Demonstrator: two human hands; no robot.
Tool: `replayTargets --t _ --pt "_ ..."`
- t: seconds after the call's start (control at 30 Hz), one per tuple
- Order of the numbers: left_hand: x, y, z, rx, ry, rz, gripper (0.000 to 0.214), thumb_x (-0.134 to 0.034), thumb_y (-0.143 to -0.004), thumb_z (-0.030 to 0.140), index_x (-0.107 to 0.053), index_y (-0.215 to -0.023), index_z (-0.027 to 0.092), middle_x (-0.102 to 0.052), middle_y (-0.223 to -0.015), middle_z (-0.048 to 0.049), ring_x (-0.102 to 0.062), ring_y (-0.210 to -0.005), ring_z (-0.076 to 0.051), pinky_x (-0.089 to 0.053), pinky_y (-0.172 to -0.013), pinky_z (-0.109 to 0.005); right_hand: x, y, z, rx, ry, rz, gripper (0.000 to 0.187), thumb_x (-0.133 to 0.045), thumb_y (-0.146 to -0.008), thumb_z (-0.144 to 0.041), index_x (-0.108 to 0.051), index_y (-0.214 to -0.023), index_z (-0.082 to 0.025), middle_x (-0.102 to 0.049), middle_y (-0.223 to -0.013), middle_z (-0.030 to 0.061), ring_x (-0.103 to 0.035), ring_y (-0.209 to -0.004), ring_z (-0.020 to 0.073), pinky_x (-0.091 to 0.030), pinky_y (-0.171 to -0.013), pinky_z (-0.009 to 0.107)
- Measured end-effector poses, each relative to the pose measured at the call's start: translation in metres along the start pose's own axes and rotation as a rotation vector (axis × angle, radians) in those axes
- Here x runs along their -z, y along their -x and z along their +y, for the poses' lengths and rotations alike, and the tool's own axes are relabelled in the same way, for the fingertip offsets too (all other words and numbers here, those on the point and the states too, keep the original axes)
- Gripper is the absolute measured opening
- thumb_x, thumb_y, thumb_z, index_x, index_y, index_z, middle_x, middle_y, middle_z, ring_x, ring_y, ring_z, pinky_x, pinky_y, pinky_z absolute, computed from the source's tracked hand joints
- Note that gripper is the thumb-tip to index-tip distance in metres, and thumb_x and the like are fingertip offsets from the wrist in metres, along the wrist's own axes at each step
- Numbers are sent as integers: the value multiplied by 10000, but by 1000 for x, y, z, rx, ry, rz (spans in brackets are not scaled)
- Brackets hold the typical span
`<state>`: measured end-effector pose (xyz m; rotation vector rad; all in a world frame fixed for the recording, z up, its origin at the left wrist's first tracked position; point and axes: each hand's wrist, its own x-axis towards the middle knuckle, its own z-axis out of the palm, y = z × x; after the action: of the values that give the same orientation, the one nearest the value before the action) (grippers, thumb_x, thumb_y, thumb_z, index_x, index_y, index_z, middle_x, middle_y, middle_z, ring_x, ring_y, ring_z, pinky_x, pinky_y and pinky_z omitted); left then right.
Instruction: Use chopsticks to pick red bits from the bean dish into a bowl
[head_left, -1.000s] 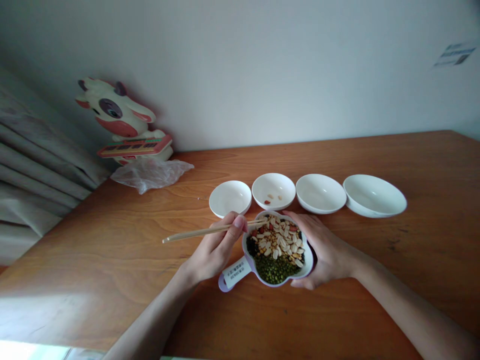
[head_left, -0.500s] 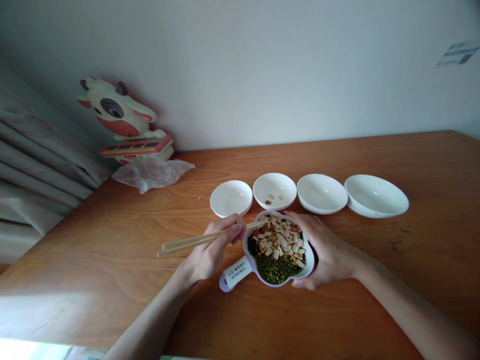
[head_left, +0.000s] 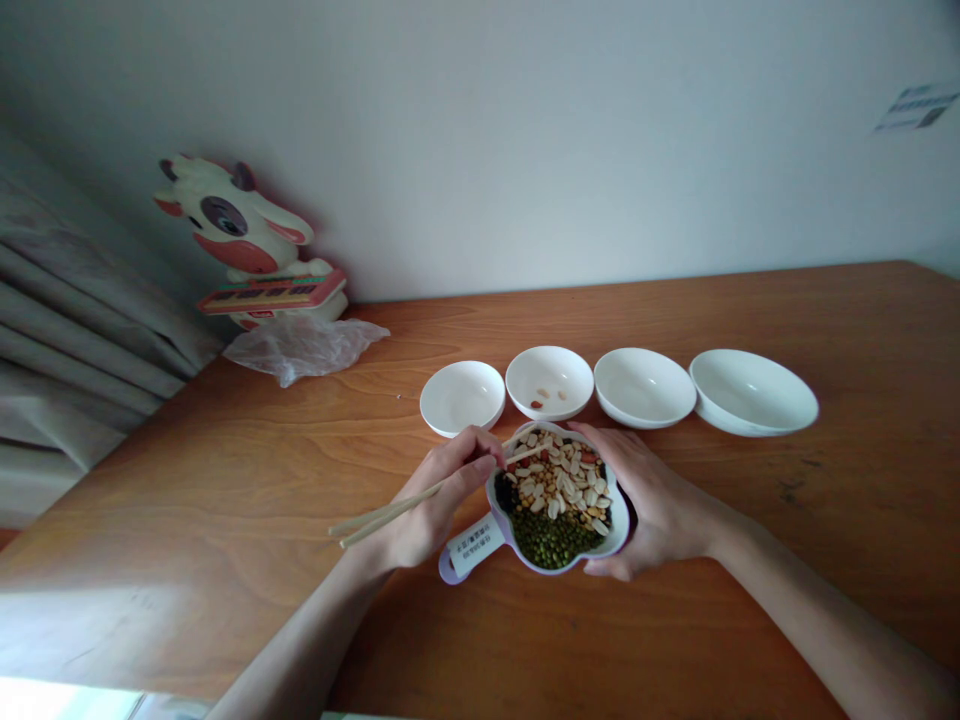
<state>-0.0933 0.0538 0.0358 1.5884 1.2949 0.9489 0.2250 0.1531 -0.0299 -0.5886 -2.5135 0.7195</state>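
Left hand [head_left: 442, 495] closed around wooden chopsticks [head_left: 390, 517], held in the fingers, back ends slightly apart and pointing to lower left past the wrist. Upper tip reaches over the dish rim above the nuts; cannot tell if anything is pinched there. Right hand [head_left: 652, 500] cups the right side of a white-and-lilac flower-shaped divided dish [head_left: 501, 520], thumb over the far rim, fingers under the near side. Dish lies between both hands, left hand just beside its rim. Handle points lower left toward the table's near edge, long axis running from there to upper right. White label [head_left: 474, 548] on handle has printed characters, unreadable. Dish holds peanut halves [head_left: 555, 480], mung beans [head_left: 555, 538], dark beans [head_left: 506, 492], red beans [head_left: 589, 457].

Just past the far rim, four white bowls in a row; second from left [head_left: 544, 358] holds a few nuts. Wooden table [head_left: 225, 500] far-left corner: cow figure [head_left: 232, 225], plastic bag [head_left: 304, 350], beside curtain [head_left: 67, 330].
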Motion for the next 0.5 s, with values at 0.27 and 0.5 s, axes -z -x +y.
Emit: replayTargets --t 0.27,0.5 --pt "-1 0 2 10 -61 -24 459 -441 -1192 551 -634 -953 212 -687 -967 -44 -577 -911 -220 -448 -842 -364 0 -1 -1 0 -4 13 1523 -1021 -585 -641 -161 -1799 -315 -514 -1726 221 -562 -1519 545 -487 -1231 735" --pt "1 2 5 21 -28 13 467 -445 -1198 568 -594 -934 214 -596 -887 -11 -534 -845 -193 -425 -793 -343 1 -2 -2 -3 -1 7 1505 -1007 -602 -660 -162 -1795 -303 -506 -1734 227 -560 -1523 535 -469 -1245 732"
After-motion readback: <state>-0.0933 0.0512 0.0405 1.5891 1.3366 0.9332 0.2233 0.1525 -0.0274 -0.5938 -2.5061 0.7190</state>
